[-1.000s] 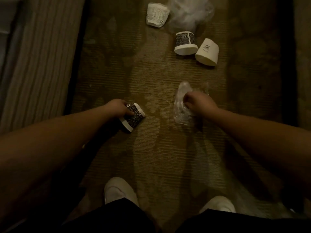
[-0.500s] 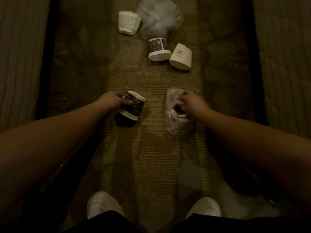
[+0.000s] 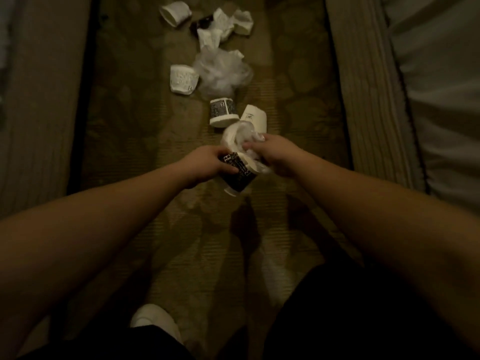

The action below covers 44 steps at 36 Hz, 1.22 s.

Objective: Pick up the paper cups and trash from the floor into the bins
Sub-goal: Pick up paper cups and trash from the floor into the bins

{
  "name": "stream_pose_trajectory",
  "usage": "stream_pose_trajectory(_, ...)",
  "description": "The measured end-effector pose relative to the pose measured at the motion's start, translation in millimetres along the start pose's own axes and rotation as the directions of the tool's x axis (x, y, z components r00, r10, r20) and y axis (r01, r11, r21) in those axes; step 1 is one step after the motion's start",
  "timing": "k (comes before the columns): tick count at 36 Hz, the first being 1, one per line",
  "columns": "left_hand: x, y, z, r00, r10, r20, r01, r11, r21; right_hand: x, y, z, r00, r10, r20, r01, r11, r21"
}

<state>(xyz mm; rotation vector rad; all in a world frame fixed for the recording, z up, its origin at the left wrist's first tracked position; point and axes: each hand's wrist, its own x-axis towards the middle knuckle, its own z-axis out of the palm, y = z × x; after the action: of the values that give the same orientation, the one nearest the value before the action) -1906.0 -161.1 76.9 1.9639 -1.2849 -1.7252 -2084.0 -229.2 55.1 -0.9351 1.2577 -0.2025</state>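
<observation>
A dark cup (image 3: 237,175) is held above the floor (image 3: 145,141) by the left hand (image 3: 207,162), whose fingers are curled round its side. The cup is tipped, with its open end toward the right hand (image 3: 270,154). A clear wrapper (image 3: 240,137) is pinched in the fingers of the right hand, and it is pressed against the mouth of the cup. Both hands are close together in the middle of the view.

More trash is seen on the floor past the hands. A second dark cup (image 3: 222,111) is lying just beside a white cup (image 3: 254,118). Farther off, a patterned white cup (image 3: 184,79) is touching a clear bag (image 3: 223,74). Beyond that, crumpled paper (image 3: 219,28) and one more white cup (image 3: 176,13) are lying near the top edge.

A white shoe (image 3: 153,320) is seen at the bottom. A bed (image 3: 439,100) is seen along the right side.
</observation>
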Motion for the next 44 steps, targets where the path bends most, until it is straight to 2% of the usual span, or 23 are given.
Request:
stream_pose_trajectory(4,-16,27,-15,0.996,0.065,-0.058,-0.058,0.993,0.104,-12,-14,-4,0.987,0.006,0.159,-0.036,0.982,0.185)
stream_pose_trajectory(7,-29,42,-26,0.993,0.083,-0.079,-0.064,0.974,0.219,-22,-26,-6,0.974,0.040,0.225,-0.084,0.979,0.186)
stream_pose_trajectory(14,-49,61,-48,0.999,0.029,-0.047,-0.012,0.947,0.322,-38,-45,3,0.931,0.047,0.361,-0.138,0.963,0.231)
stream_pose_trajectory(17,-46,67,-54,0.999,0.041,-0.019,-0.031,0.927,0.374,-38,-48,8,0.938,0.005,0.346,-0.097,0.963,0.252)
stream_pose_trajectory(20,-33,69,-61,1.000,0.018,0.010,-0.021,0.902,0.431,-29,-48,10,0.962,-0.017,0.273,-0.049,0.971,0.235)
stream_pose_trajectory(24,-4,63,-78,0.999,-0.040,0.035,0.021,0.898,0.440,-7,-42,-4,0.994,-0.014,0.107,0.010,0.999,0.041)
stream_pose_trajectory(27,18,58,-99,0.994,-0.103,0.026,0.085,0.919,0.386,11,-35,-30,1.000,-0.016,-0.009,0.015,0.987,-0.157)
stream_pose_trajectory(30,42,50,-119,0.987,-0.161,0.014,0.152,0.958,0.244,21,-31,-61,0.996,0.005,-0.086,-0.033,0.943,-0.332)
stream_pose_trajectory(35,91,31,-135,0.972,-0.236,0.006,0.236,0.969,-0.066,31,-58,-84,0.971,0.073,-0.227,-0.161,0.902,-0.401)
stream_pose_trajectory(40,136,18,-125,0.947,-0.321,0.028,0.312,0.891,-0.331,73,-78,-84,0.964,0.082,-0.252,-0.191,0.875,-0.445)
stream_pose_trajectory(44,165,9,-114,0.933,-0.360,0.019,0.336,0.846,-0.414,110,-76,-72,0.967,0.046,-0.250,-0.158,0.879,-0.449)
